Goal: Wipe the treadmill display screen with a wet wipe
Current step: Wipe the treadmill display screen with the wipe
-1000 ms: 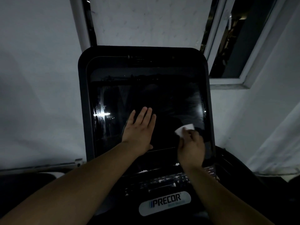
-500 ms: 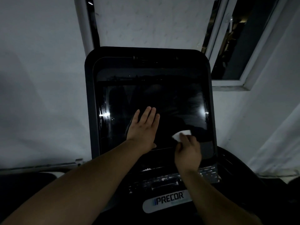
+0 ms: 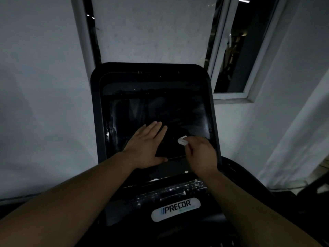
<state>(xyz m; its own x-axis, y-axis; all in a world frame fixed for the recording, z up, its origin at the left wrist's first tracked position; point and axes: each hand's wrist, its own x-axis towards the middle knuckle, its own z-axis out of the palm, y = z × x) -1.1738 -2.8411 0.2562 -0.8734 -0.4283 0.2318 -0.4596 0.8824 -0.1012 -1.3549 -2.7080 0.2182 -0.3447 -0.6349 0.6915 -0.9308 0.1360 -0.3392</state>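
Note:
The treadmill display screen [image 3: 160, 109] is a large dark glossy panel in a black frame, tilted up in front of me. My left hand [image 3: 147, 145] lies flat on its lower middle, fingers together and stretched out, holding nothing. My right hand [image 3: 200, 155] is at the screen's lower right, fingers curled around a small white wet wipe [image 3: 182, 140] that pokes out at the fingertips and presses on the glass. Faint streaks show on the upper right of the screen.
Below the screen sits a button strip [image 3: 169, 190] and a white Precor badge [image 3: 176, 208]. A white wall stands behind, with a window frame [image 3: 231, 95] at the upper right. A dark handrail [image 3: 249, 175] curves off to the right.
My right hand with the wipe has slid slightly left and down along the screen's lower right. The left hand stays flat in place. The view has tilted, so the console sits lower.

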